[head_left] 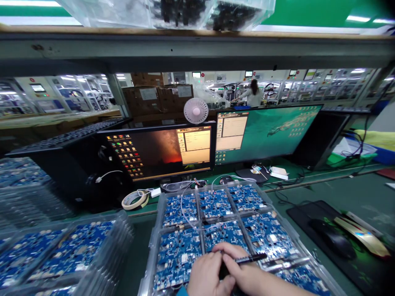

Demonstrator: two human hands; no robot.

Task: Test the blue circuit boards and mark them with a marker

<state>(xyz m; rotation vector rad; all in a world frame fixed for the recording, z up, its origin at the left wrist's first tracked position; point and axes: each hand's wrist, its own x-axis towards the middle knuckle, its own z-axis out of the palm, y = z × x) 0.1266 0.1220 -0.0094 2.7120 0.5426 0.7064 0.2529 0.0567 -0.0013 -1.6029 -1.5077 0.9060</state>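
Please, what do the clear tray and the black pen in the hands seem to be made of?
The clear tray looks like thin moulded plastic, glossy, because the blue circuit boards show through its walls. The black pen looks like smooth plastic with a slight shine, though the right hand hides part of it.

The hands (pixel 219 271) can slip sideways along a narrow strip of green table (pixel 137 259) — stacked trays (pixel 121 234) crowd its left, monitors (pixel 262 135) block ahead.
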